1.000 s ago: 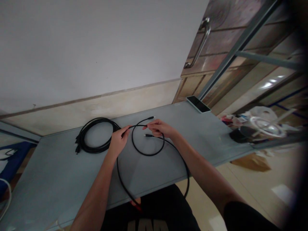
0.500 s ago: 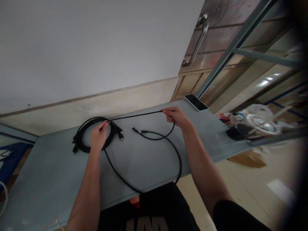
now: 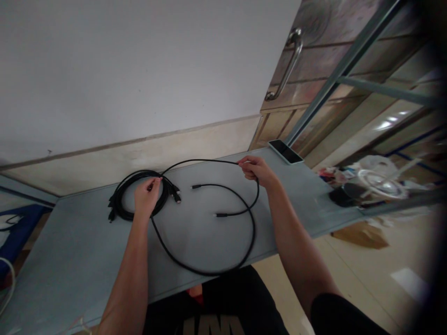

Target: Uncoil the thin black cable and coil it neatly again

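Note:
A black cable runs in a shallow arch between my hands. My left hand pinches it above a coiled bundle of black cables on the grey table. Several plugs stick out of the bundle's sides. Farther right, my right hand pinches the same cable between thumb and fingers. From there its free end curves down to a plug on the table. Another cable length loops from under my left hand along the front edge and back to a second plug.
The narrow grey table stands against a wall. A phone lies at its far right corner, beside a metal frame post. Past the right end are a black container and assorted clutter. A blue item is at the left.
The cable between my hands has gone from taut to slack and arched. Its free end has swung down toward me, and the front loop now rests along the table edge.

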`<state>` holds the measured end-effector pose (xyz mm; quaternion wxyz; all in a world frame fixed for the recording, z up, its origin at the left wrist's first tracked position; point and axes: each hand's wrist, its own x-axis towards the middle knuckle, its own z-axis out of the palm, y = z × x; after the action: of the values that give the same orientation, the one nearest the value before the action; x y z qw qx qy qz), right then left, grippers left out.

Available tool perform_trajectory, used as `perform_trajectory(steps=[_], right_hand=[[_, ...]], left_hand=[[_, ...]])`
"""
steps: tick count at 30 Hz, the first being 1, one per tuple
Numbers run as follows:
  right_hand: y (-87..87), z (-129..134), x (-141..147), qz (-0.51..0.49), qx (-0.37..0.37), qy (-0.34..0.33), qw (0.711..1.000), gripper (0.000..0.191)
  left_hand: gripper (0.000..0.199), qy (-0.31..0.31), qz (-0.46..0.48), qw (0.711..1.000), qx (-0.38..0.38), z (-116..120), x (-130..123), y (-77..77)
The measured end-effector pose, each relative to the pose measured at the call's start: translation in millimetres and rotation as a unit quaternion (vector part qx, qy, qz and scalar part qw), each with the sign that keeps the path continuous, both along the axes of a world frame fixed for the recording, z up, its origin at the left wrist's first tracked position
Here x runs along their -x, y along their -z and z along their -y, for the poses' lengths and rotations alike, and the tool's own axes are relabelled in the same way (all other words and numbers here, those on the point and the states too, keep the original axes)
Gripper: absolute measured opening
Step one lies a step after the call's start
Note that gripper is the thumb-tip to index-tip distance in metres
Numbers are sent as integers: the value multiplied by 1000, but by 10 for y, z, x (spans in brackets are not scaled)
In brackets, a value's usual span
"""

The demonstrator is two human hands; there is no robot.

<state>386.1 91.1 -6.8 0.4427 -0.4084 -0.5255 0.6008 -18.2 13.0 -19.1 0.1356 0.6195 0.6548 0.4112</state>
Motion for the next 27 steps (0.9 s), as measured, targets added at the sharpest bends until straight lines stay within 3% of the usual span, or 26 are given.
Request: perform_trajectory(steps=[4,10,12,14,18,24,27], right_hand=[[-5,37,65,-26,32,-83,996,18],[94,111,379,-27,68,-214,974,18],[128,127,487,-30,71,-233,969,19],[140,127,541,-28,66,-235,969,24],[100,84,447,-7,54,-203,978,34],[26,2,86,2,24,-87,996,31],[33,-22,29,23,12,-60,998,29]], left_hand=[[38,4,-4,1000,-8,50,-157,-72],[30,182,-35,982,-25,192,-571,-91],[29,207,-43,976,-43,209,-639,-66],[28,185,-46,980,-58,194,-624,-40],[27,77,-52,993,-66,118,-401,-42],[33,-109,-29,989,-90,79,-3,-178],[36,-160,-30,983,-88,86,67,-208]])
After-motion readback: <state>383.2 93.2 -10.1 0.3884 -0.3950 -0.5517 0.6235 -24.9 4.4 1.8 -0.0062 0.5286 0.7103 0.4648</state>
